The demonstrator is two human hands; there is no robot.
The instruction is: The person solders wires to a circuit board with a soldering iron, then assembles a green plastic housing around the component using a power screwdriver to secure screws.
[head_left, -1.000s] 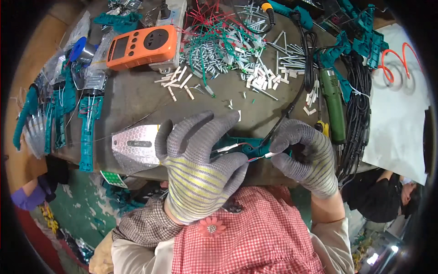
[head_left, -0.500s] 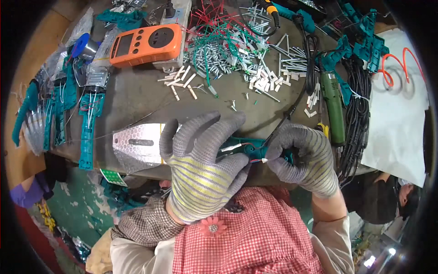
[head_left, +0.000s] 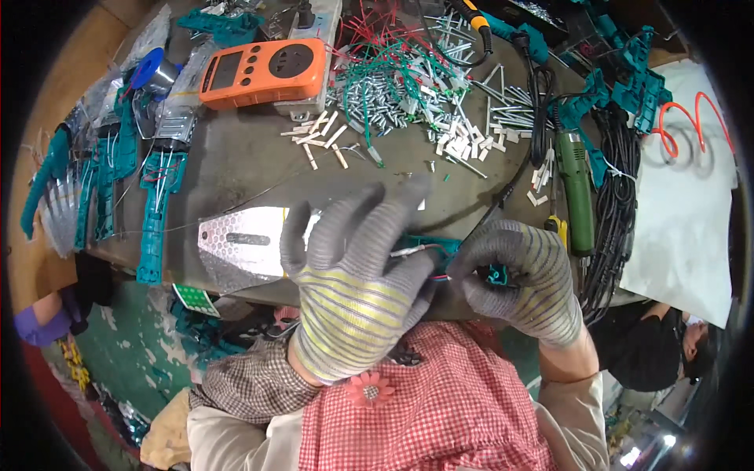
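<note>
Fingers of the person's left hand (head_left: 353, 286), in a grey knit glove with yellow stripes, show three spread apart and raised, slightly blurred; thumb and forefinger lie close together beside thin coloured wires (head_left: 439, 277), and whether they grip them cannot be told. On the matching gloved right hand (head_left: 518, 279), thumb and forefinger meet at the tips where the wires end; what sits between them is hidden.

Beneath and between the hands, near the front edge of the grey desk (head_left: 243, 137), lies a teal plastic housing (head_left: 441, 245), partly covered. One black rubber cord (head_left: 496, 208) runs to the right hand. Just left of the left hand is a tapered silvery plate (head_left: 263, 251) with a slot. Farther right lies a green cylindrical power screwdriver (head_left: 577, 188).
</note>
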